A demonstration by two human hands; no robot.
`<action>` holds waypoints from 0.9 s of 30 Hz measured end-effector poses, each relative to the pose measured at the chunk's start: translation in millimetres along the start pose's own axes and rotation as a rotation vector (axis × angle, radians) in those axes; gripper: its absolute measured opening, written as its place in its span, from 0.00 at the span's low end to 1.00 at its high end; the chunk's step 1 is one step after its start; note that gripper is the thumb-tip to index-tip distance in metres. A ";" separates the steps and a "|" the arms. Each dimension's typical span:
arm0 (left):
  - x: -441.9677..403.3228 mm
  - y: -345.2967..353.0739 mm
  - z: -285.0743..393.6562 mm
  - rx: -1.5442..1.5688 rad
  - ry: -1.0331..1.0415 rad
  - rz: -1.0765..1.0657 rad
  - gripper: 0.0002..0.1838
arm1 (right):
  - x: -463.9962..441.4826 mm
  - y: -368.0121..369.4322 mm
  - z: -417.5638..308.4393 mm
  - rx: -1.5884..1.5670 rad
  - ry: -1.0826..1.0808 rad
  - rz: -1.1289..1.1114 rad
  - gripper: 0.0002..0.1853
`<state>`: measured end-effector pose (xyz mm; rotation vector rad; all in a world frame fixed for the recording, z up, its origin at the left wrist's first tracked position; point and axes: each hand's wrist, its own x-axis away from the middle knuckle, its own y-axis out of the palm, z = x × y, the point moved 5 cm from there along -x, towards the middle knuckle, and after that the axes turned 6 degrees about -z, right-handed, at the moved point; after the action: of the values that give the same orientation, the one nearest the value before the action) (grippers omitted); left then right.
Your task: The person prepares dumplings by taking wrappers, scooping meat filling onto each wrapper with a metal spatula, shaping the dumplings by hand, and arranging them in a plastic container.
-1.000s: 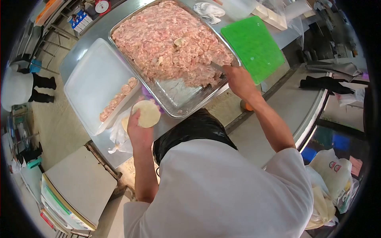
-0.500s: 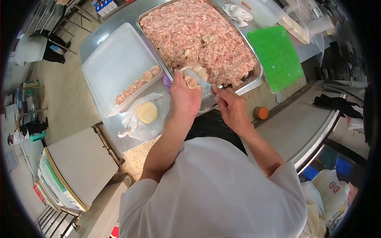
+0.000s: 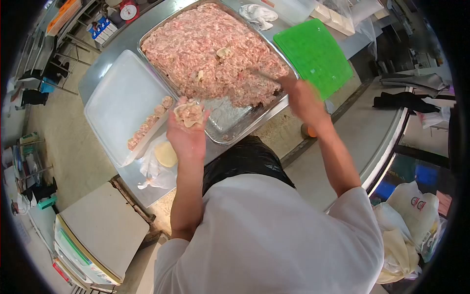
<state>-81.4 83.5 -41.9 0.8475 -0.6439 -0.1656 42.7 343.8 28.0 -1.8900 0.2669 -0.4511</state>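
My left hand (image 3: 187, 139) cups a filled dumpling (image 3: 189, 114), its pale wrapper gathered loosely around a top of minced meat. In my right hand (image 3: 304, 102) is a flat metal spatula (image 3: 267, 76); its handle is hidden in my fist. The blade lies over the right part of the minced meat (image 3: 205, 44), which fills most of a deep metal tray (image 3: 223, 140). Bare metal shows at the tray's near corner. Left of my left hand, a row of finished dumplings (image 3: 147, 126) lines one edge of a white plastic tray (image 3: 122, 88). Round wrappers (image 3: 166, 155) lie on a plastic bag (image 3: 152, 171).
A green board (image 3: 316, 56) sits right of the metal tray, with a white cloth (image 3: 258, 15) behind. An orange-lidded container (image 3: 308, 131) is partly behind my right forearm. At lower left stands a white-topped cabinet (image 3: 103, 230). A red scale (image 3: 129, 12) is at the back.
My hands have moved apart. The left has carried the dumpling left, toward the white tray; the right has taken the spatula away from it, over the meat at right. The view has shifted.
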 end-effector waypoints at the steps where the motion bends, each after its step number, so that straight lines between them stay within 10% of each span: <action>1: 0.0 -9.7 4.1 -0.032 -0.021 -0.075 0.23 | -12.6 1.0 18.4 0.074 0.091 0.011 0.17; 8: 2.8 -44.9 2.3 0.112 -0.094 -0.321 0.22 | -25.6 25.1 23.5 0.108 0.015 -0.028 0.11; 14: 16.9 -9.3 7.0 0.163 0.036 0.064 0.23 | -12.5 24.7 25.5 -0.007 -0.014 0.027 0.08; 20: 13.8 -26.2 4.4 0.114 -0.063 -0.222 0.25 | -2.5 25.6 7.8 -0.070 -0.032 0.028 0.12; 27: 14.8 -35.1 3.9 0.066 -0.059 -0.076 0.25 | -5.6 33.0 -2.7 -0.057 0.003 -0.014 0.12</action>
<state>-68.0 52.0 -59.2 0.9340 -0.6754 -0.2397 37.5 332.1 -3.0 -1.9475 0.2712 -0.4594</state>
